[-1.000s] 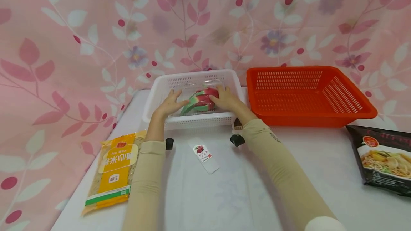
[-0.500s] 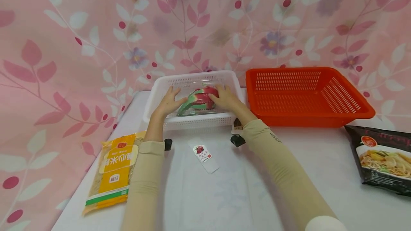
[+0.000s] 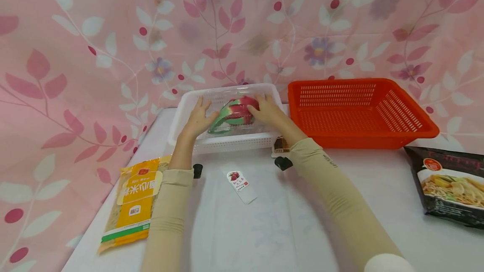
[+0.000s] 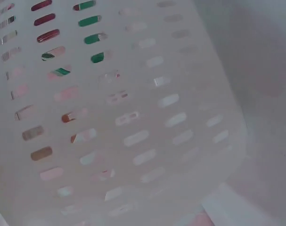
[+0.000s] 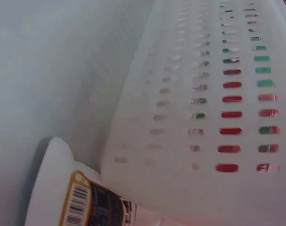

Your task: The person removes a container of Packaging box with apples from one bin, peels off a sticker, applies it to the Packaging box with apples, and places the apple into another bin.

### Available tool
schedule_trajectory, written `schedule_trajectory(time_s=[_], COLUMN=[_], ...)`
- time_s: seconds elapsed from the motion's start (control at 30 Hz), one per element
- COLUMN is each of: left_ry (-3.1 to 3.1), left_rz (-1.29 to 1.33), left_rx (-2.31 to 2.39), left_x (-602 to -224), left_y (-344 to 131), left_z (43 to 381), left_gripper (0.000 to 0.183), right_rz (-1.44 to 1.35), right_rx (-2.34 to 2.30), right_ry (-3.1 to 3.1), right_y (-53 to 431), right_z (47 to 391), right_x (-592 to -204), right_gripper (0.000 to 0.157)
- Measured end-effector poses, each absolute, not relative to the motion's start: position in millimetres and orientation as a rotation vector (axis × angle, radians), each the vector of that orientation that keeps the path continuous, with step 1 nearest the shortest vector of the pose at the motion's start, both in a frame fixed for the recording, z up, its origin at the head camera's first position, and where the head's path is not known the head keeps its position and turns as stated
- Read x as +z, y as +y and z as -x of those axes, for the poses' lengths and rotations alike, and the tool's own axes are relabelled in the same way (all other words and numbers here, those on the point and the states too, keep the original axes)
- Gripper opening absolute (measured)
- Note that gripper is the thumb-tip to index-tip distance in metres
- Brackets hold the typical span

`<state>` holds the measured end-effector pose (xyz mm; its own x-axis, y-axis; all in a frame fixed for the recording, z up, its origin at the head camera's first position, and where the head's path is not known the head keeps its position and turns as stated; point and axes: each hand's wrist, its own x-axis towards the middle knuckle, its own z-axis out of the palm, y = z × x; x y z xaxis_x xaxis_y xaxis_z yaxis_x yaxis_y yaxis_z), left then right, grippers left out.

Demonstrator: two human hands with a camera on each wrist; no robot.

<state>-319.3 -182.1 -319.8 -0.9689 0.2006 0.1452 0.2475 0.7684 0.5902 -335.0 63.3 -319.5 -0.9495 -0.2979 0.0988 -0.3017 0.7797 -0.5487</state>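
A clear plastic box with red-and-green dragon fruit inside is in the white basket. My left hand holds the box's left end, fingers spread, thumb toward the fruit. At the opposite end my right hand grips the box, its thumb over the lid and fingers toward the far side. Undersides of the fingers are hidden. In the left wrist view, red and green show through the slots of the basket wall. The right wrist view likewise shows red and green behind the basket wall.
An orange-red basket stands to the right. A yellow noodle packet lies at left and a black noodle packet at far right. A white label lies in front. A barcoded package sits beside the white basket.
The plastic box has shifted slightly upward and away within the white basket, with both hands still at its ends. The right hand has moved a little with it. Baskets and packets stay put.
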Motion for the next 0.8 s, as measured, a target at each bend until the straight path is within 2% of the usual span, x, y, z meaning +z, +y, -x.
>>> schedule_trajectory(time_s=[0.8], left_ry=[-2.622], left_rz=[0.277], left_rx=[-1.137], left_x=[-288], left_y=[-164], left_z=[296], left_gripper=[0.061], right_rz=[-0.475], right_rx=[0.884], right_ry=[-2.915], right_y=[77], right_z=[316], right_x=[-277], right_gripper=[0.061])
